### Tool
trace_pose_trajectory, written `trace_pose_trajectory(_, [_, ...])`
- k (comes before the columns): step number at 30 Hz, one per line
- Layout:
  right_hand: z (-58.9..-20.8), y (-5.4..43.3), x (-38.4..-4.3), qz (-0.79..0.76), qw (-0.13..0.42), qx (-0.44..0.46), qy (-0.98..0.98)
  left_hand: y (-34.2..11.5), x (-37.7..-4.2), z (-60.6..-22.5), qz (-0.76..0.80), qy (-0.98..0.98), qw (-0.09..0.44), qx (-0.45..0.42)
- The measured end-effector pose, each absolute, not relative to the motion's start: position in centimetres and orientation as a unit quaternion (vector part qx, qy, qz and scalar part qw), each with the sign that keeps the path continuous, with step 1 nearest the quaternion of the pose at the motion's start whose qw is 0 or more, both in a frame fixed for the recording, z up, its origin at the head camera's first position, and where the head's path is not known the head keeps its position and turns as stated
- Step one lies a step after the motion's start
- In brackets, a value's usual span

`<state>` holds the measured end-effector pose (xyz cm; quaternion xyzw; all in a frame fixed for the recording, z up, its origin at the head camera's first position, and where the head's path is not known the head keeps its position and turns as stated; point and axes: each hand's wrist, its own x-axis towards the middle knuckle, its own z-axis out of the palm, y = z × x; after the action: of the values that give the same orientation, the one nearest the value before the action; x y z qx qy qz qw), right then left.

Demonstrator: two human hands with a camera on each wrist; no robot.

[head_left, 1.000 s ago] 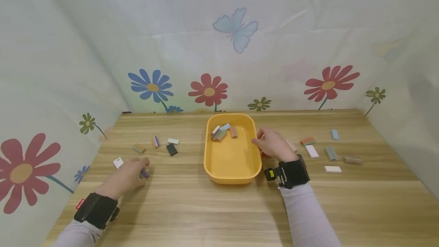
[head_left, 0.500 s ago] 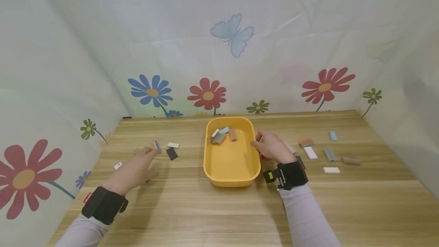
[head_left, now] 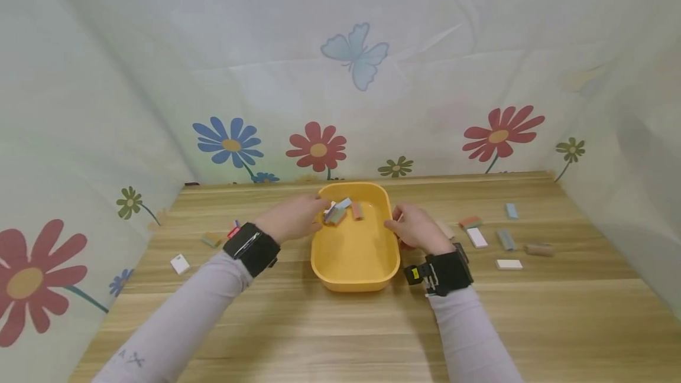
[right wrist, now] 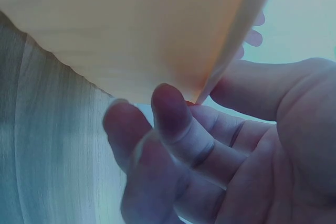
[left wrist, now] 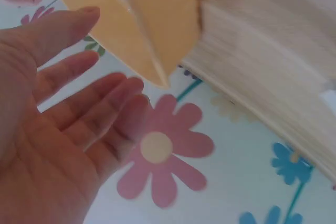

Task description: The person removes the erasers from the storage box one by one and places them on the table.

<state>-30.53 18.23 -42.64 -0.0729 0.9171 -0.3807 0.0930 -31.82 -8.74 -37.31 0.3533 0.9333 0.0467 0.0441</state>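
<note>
An orange-yellow plastic tray [head_left: 355, 259] stands in the middle of the wooden table. Near its far left corner lie several small blocks, among them a light blue block [head_left: 344, 203] and an orange-and-green block [head_left: 357, 211]. My left hand [head_left: 295, 217] reaches over the tray's left rim, fingertips beside these blocks. In the left wrist view its palm and loosely bent fingers [left wrist: 100, 114] show nothing held. My right hand [head_left: 420, 228] pinches the right rim, thumb on one side and fingers on the other, as the right wrist view shows. A pale block [head_left: 444, 229] is partly hidden behind that hand.
Right of the tray lie a white block [head_left: 477, 237], a grey block [head_left: 506, 239], a brown rounded block [head_left: 539, 249] and several others. At the left are a white block [head_left: 180, 263] and an orange-and-green block [head_left: 210, 239]. A flowered curtain [head_left: 425, 93] surrounds the table.
My left hand held a purple block at the left of the table; it has lifted and swung right to the tray's left rim. My right hand keeps its hold on the tray.
</note>
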Motion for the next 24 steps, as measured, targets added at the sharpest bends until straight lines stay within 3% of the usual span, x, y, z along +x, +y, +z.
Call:
trace_pose_trajectory(5, [-42.7,18.0,-30.5,-0.38,0.09,-0.085,0.917,-4.7,-34.7,-37.1,0.029,0.927,0.106,0.357])
trace_pose_trajectory(11, [-42.6,17.7,-30.6,-0.39,0.093,-0.08,0.913,-1.9,-36.4,-37.0,0.023,0.942,0.136,0.305])
trace_pose_trajectory(24, [-42.5,17.3,-30.5,-0.388,0.093,-0.075,0.914,-0.5,-37.3,-38.3,0.018,0.953,0.138,0.269])
